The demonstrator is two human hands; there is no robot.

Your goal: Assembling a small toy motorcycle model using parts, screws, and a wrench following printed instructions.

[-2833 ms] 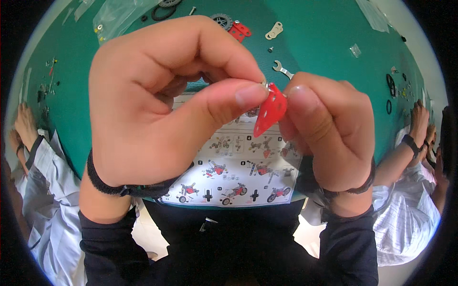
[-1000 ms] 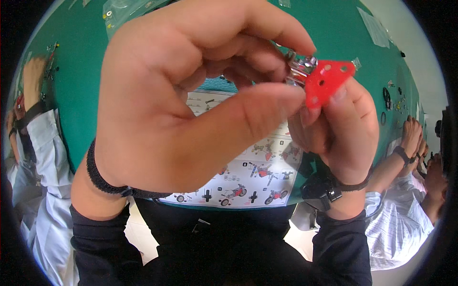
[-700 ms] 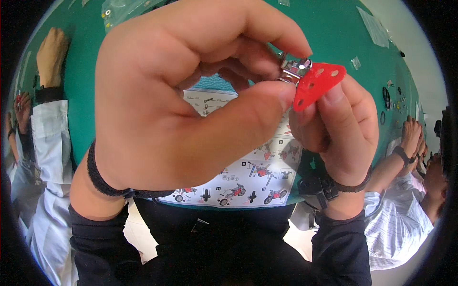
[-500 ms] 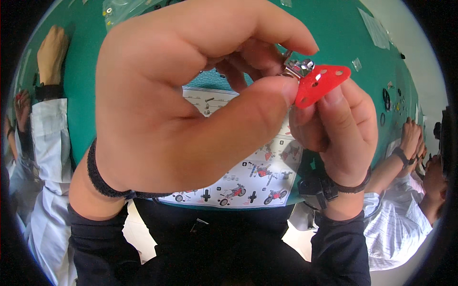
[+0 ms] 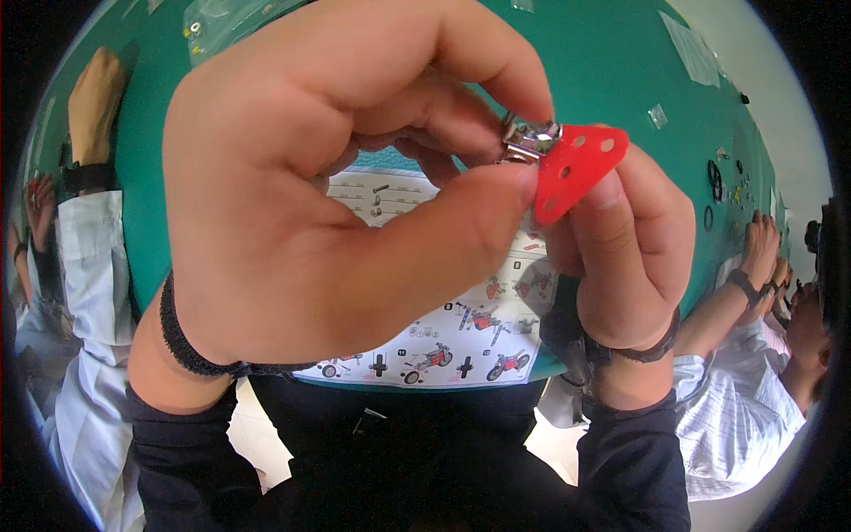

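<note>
Held up over the table is a red plate with several holes [image 5: 581, 168], roughly triangular. A shiny silver metal bracket [image 5: 530, 137] sits against its left edge. My left hand [image 5: 292, 177] pinches the bracket between thumb and fingers, its forefinger curled above the metal. From below and the right, my right hand [image 5: 634, 239] grips the red plate, with the thumb on its front face and fingers behind. Where the bracket meets the plate, fingers partly cover the joint, so any screw there cannot be made out.
A printed instruction sheet [image 5: 425, 346] with pictures of a model motorbike lies beneath my hands on the green table [image 5: 612, 53]. Clear plastic bags [image 5: 222, 27] are at the far left. Small loose parts [image 5: 736, 191] lie at the right. Other people's arms [image 5: 93, 222] flank me.
Both hands have shifted slightly left with the parts. The red plate has turned, its lower corner now pointing further down, and the bracket looks more level.
</note>
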